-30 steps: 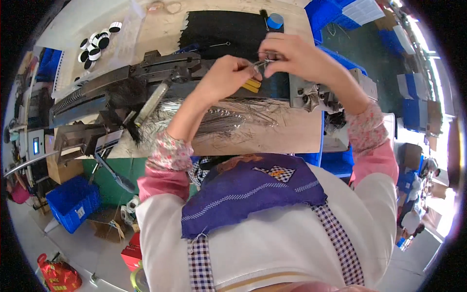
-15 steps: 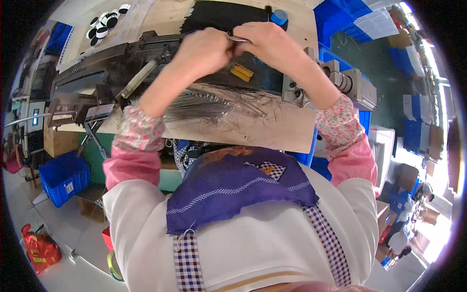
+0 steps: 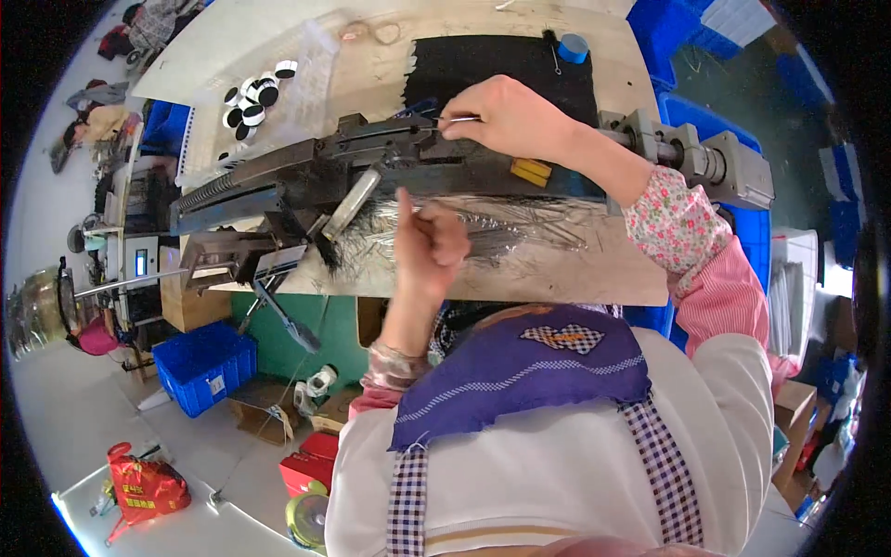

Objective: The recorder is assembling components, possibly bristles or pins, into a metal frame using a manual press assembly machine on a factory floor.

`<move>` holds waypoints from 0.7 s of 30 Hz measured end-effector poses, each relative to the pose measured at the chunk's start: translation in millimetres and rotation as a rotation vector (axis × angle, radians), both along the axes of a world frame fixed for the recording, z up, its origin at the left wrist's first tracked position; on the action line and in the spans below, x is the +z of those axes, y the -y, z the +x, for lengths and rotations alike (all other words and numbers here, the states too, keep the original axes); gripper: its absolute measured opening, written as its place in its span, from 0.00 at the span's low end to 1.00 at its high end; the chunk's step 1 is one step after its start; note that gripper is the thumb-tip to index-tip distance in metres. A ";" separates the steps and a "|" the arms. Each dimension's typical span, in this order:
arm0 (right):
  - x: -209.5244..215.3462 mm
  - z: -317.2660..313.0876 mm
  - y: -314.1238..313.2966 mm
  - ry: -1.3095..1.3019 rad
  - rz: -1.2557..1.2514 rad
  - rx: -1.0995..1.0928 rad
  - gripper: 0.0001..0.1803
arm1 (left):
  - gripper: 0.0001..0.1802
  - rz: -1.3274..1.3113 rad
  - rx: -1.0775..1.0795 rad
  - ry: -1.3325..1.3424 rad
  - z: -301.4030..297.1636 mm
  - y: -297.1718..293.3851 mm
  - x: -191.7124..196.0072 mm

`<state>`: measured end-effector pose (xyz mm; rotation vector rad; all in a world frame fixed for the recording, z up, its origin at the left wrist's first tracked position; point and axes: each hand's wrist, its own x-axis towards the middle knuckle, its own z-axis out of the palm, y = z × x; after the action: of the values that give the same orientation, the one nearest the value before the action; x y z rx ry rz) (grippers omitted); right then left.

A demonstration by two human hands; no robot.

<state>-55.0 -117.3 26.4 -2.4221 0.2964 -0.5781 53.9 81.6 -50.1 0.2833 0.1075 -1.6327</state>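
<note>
One partly hidden rod (image 3: 468, 119) is pinched in the right hand (image 3: 510, 116); the left hand (image 3: 430, 249) half-curls, thumb spread.

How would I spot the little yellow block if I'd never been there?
Find the wooden table, then the long dark machine stretching across it. On the machine's right half, just below the right hand in the picture, lies the small yellow block. It's bright yellow, unlike the dark machine under it and the thin wires scattered nearby.

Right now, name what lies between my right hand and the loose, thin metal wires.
In the head view, a yellow rectangular block on a dark metal bed.
</note>
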 end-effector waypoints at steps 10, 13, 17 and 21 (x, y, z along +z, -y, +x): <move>8.2 5.6 -4.4 -0.097 -0.145 -0.040 0.12 | 0.16 0.084 0.286 1.689 -12.1 25.6 11.1; 14.9 1.1 -17.6 -0.018 -0.212 -0.093 0.11 | 0.16 0.140 0.126 1.722 1.6 15.4 33.7; -1.1 -54.8 -67.1 -0.058 -0.242 -0.096 0.18 | 0.16 0.475 0.301 1.300 59.6 -39.7 3.7; -41.8 -64.9 -64.8 -0.212 -0.236 -0.352 0.16 | 0.22 0.933 0.520 1.206 115.7 -87.7 4.6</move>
<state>-119.9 -52.4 -15.3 -2.6837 0.7960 -0.5296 169.6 169.3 -45.5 1.7311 0.0025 -0.5956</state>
